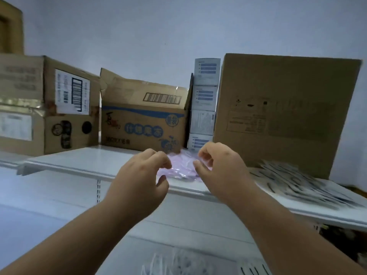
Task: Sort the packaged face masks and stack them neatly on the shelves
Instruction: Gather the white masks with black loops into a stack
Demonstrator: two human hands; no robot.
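- My left hand (143, 175) and right hand (216, 165) hung over the front of the upper shelf (79, 161), fingers (158, 157) loosely curled and narrow; whether they were touching the pink mask packets (182, 169) between them I could not tell through the blur.
- The packets lay in a low pile near the shelf's front edge, just ahead of the blue-printed carton (143, 120) and the stack of small white boxes (204, 104).
- I judged the packets light, soft and slick in their clear film, likely to slide off one another; holding the pile from both short ends looked safer to me than pinching the top one.
- To the right, a spread of black-and-white packets (297, 183) lay fanned on the same shelf, reaching its front edge, with little room between them and the pink pile.
- The tall brown carton (282, 114) stood close behind on the right, limiting how far back anything could be pushed.
- Two more cartons (45, 104) filled the left rear of the shelf.
- On a lower shelf, more packets (178, 262) showed, too blurred to tell apart.
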